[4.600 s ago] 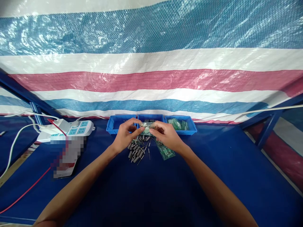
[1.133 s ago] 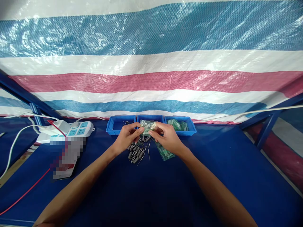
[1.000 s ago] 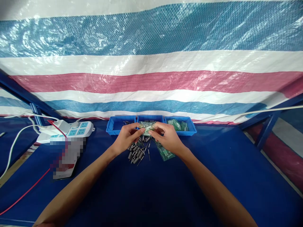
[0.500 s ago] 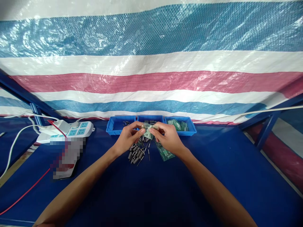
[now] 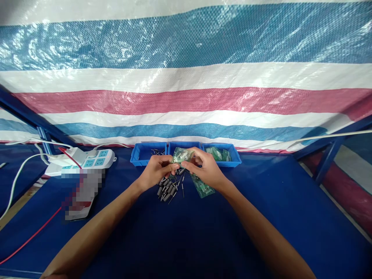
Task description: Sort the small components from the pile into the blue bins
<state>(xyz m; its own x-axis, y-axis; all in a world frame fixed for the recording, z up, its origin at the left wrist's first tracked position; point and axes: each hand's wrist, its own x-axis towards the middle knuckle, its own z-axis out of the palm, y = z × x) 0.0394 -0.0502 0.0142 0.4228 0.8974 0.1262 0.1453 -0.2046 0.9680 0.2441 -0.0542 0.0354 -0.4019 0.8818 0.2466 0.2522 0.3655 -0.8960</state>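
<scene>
Between my hands, in front of the middle blue bin (image 5: 184, 145), is a small clear-and-green plastic bag (image 5: 182, 154). My left hand (image 5: 157, 169) pinches its lower left edge between thumb and fingers. On the right side, my right hand (image 5: 203, 166) grips the same bag, thumb near the lower edge. Just below the hands lies a pile of dark cylindrical parts with metal pins (image 5: 167, 188). More green bags (image 5: 204, 188) lie on the blue table, partly under my right hand.
The left bin (image 5: 142, 152) holds a few thin parts and the right bin (image 5: 236, 157) holds green bags. A white power strip (image 5: 106, 159) with cables and a blurred, pixelated object (image 5: 85, 193) are at left. Striped sheeting (image 5: 186, 100) hangs behind; blue frame posts (image 5: 327, 162) stand aside.
The bag between my hands has been turned and spread, so more of its face shows. My left fingers have shifted slightly down, and my right thumb has moved a little lower.
</scene>
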